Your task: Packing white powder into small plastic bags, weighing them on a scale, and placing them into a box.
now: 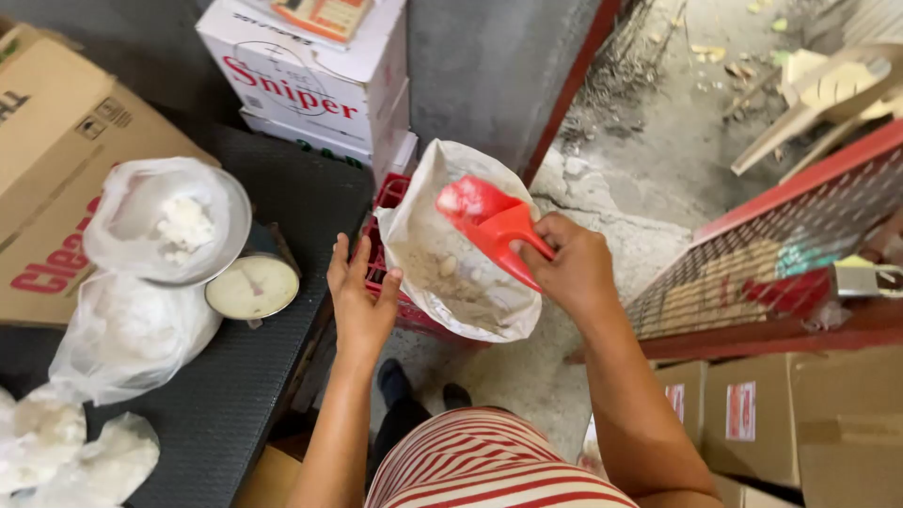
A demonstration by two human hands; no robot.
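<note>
Scoop: the red plastic scoop (489,224) is tipped mouth-first into the open white sack (451,249), its bowl dusted with pale powder.
Right hand: the right hand (571,266) is closed around the scoop's handle, just right of the sack's rim.
Left hand: the left hand (360,296) is open, fingers spread and upright, its fingertips against the sack's left edge.
Sack: it is between both hands, its mouth folded wide, with powder and lumps inside.
Crate: a red crate (384,246) sits under and behind the sack, touching the left fingers.
Open room: bare concrete floor (616,188) lies beyond the right hand; a red mesh gate (781,245) with a padlock (861,278) closes off its right side.
Left of left hand: a dark bench (282,188) whose edge runs just beside the wrist carries a dial scale (252,285) with a bagged pan (169,221) of white powder, and filled clear bags (122,334) nearer the body.
Packages: a brown carton (52,179) with red print lies far left; white cartons (315,80) with red lettering are stacked beyond the left hand; brown boxes (800,414) with small white labels sit below the right forearm.
</note>
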